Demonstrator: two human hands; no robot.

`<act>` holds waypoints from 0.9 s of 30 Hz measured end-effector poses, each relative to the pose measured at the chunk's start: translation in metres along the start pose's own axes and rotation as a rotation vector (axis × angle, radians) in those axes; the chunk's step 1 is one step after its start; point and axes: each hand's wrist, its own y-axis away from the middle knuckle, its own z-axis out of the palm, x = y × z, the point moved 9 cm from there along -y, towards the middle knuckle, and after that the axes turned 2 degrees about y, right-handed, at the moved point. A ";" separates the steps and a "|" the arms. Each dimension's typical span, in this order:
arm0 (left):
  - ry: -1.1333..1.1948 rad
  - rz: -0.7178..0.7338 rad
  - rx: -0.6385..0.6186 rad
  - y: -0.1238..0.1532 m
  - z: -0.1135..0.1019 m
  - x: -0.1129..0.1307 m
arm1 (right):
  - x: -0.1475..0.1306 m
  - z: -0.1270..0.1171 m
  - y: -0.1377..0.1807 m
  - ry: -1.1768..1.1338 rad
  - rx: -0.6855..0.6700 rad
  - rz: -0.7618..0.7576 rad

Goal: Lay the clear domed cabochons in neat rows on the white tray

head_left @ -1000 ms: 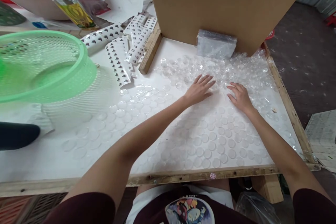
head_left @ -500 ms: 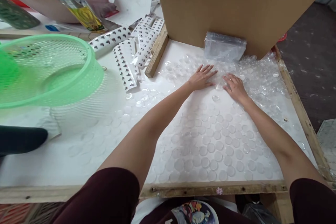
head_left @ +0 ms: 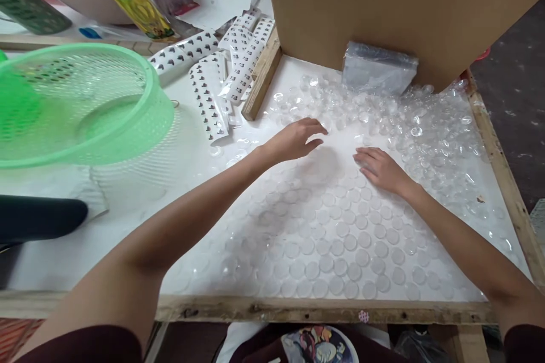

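A white board framed in wood carries several clear round glass domes laid flat in rows. A loose heap of the same domes lies at the far right. My left hand hovers over the bare white patch near the heap, fingers loosely curled and apart, nothing seen in it. My right hand rests on the board at the top edge of the rows, fingers stretched flat and pointing left.
A brown cardboard wall stands behind the heap with a clear plastic packet against it. A green mesh basket sits at the left. Printed heart strips, a wooden bar, a glass of yellow liquid lie beyond.
Both hands have drawn back from the heap toward me. The left hand has lifted and curled and shifted left; the right hand slid nearer along the board.
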 end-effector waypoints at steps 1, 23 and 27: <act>0.000 0.002 -0.031 0.012 0.000 0.001 | -0.001 0.003 0.000 -0.012 -0.004 0.006; -0.010 0.141 -0.189 -0.018 0.063 0.059 | 0.039 -0.025 0.015 -0.156 0.050 0.422; 0.050 0.217 -0.229 -0.033 0.079 0.071 | 0.023 -0.020 0.016 -0.122 -0.013 0.268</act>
